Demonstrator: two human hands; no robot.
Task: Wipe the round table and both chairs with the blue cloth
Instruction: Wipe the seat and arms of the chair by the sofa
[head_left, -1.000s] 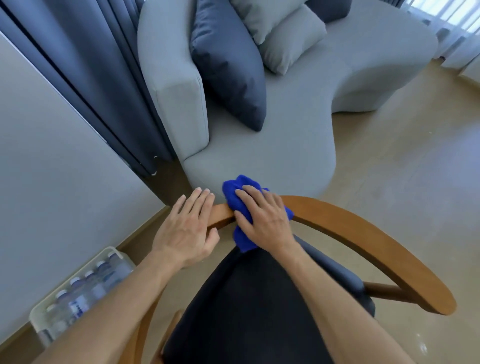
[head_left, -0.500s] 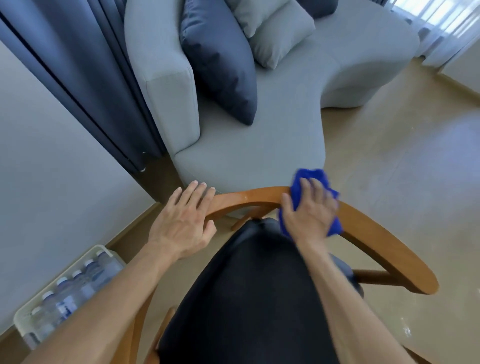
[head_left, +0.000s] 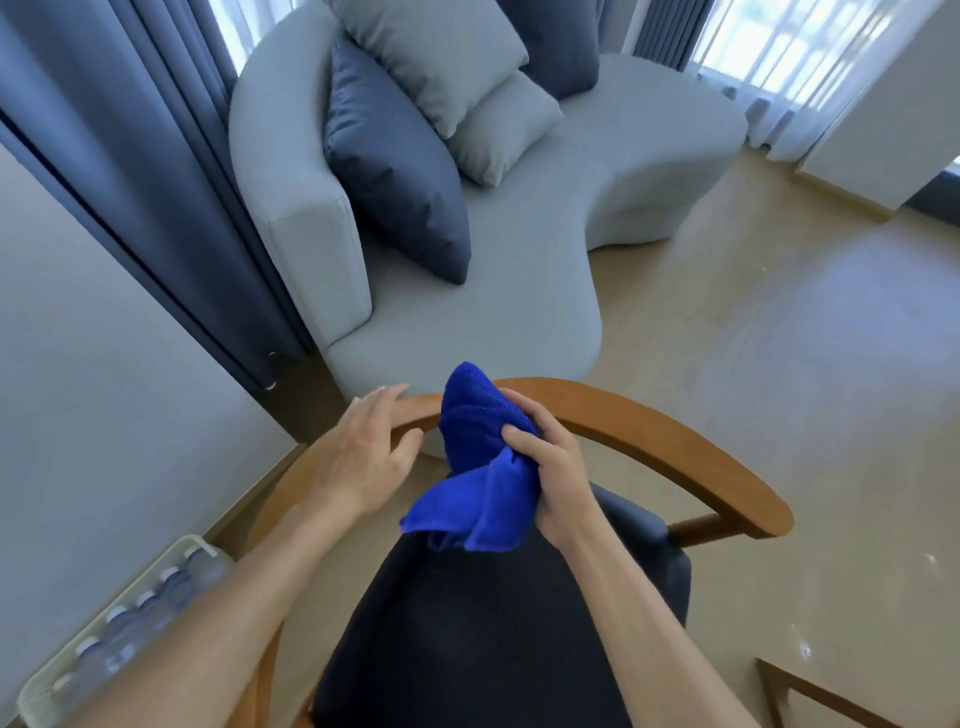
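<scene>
The right hand grips the bunched cloth above the chair rail; the left hand rests flat on it. This chair looks mid-wipe. No table is in view.

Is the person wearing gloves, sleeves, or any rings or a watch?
No gloves. The left hand and right hand are bare, and both forearms are uncovered as far as the picture shows, so no sleeves appear. No watch, ring or bracelet shows.
</scene>
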